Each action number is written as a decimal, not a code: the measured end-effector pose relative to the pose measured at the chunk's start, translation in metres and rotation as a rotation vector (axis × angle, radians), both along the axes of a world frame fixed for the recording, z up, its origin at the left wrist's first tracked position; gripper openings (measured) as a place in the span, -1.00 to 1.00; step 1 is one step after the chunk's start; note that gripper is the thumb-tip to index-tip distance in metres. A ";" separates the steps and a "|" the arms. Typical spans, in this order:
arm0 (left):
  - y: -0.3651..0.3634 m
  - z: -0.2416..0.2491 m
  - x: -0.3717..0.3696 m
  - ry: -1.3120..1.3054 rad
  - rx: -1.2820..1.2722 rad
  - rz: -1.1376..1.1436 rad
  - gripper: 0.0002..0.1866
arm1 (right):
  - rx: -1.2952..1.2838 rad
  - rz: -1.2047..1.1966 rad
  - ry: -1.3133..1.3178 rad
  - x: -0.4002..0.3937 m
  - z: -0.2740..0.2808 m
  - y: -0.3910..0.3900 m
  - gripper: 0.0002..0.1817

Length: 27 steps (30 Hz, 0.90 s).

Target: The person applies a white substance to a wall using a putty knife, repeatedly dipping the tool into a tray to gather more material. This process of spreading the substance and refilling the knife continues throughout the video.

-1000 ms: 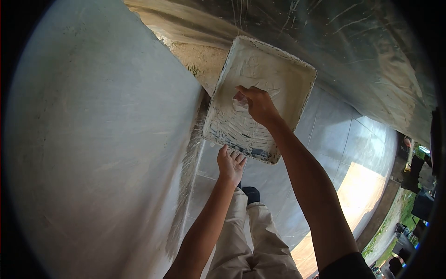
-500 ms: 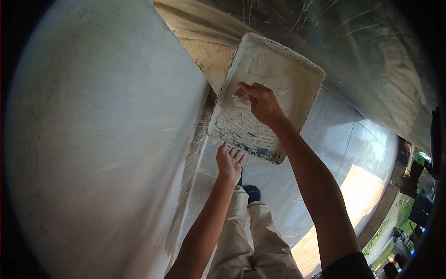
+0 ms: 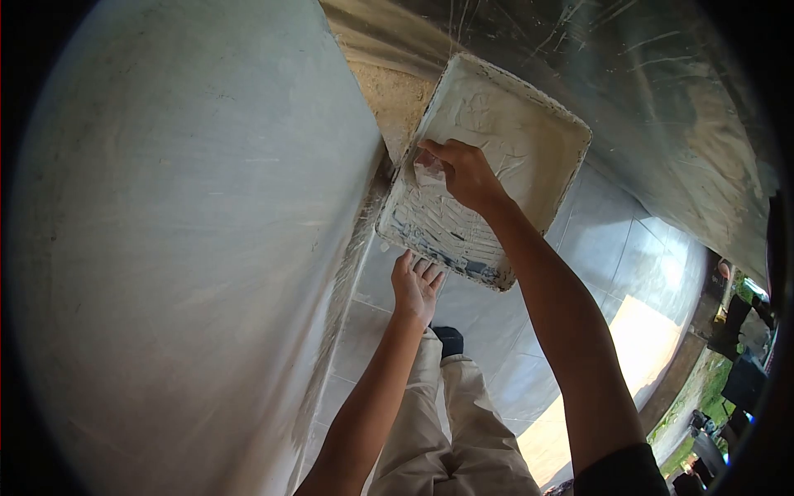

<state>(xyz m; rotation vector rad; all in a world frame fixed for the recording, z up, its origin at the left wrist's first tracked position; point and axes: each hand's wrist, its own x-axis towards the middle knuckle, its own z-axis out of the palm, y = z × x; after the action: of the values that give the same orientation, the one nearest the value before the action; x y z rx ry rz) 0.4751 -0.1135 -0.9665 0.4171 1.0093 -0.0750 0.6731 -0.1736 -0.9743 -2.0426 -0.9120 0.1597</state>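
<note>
A rectangular paint tray (image 3: 538,178) with a crusted rim is tilted in front of me, coated inside with thick off-white paint; dark patches show along its ribbed near end. My left hand (image 3: 418,285) is palm up at the near edge, its thumb against the rim and its fingers curled by the underside. Over the tray's left half, my right hand (image 3: 470,175) is closed around a small, flat, paint-smeared tool (image 3: 428,171). The fingers hide much of this tool, so its exact kind cannot be made out.
A large pale grey wall surface (image 3: 198,231) fills the left side. Grey floor tiles (image 3: 595,231) lie below the tray, with a sunlit patch at right. A dark plastic sheet (image 3: 628,91) hangs across the top right. Dark objects and greenery show at the far right.
The tray and both hands sit slightly further right in the view. My right hand has shifted a little toward the tray's left rim. My left hand stays at the near edge.
</note>
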 end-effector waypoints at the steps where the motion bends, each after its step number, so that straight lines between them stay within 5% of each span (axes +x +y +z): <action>1: 0.001 0.000 0.001 0.012 0.007 0.007 -0.08 | 0.001 0.001 -0.002 -0.001 0.000 -0.001 -0.54; 17: 0.002 -0.002 -0.001 -0.034 0.024 -0.014 -0.08 | 0.021 -0.067 0.186 -0.092 -0.003 -0.045 -0.47; 27: -0.020 -0.004 0.001 -0.008 0.000 0.005 -0.11 | 0.003 -0.332 0.010 -0.029 0.016 -0.090 -0.45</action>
<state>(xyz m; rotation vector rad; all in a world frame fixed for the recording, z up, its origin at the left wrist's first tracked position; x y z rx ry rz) 0.4764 -0.1334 -0.9705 0.4149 1.0029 -0.0684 0.6439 -0.2639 -0.9587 -2.1548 -0.5551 -0.0123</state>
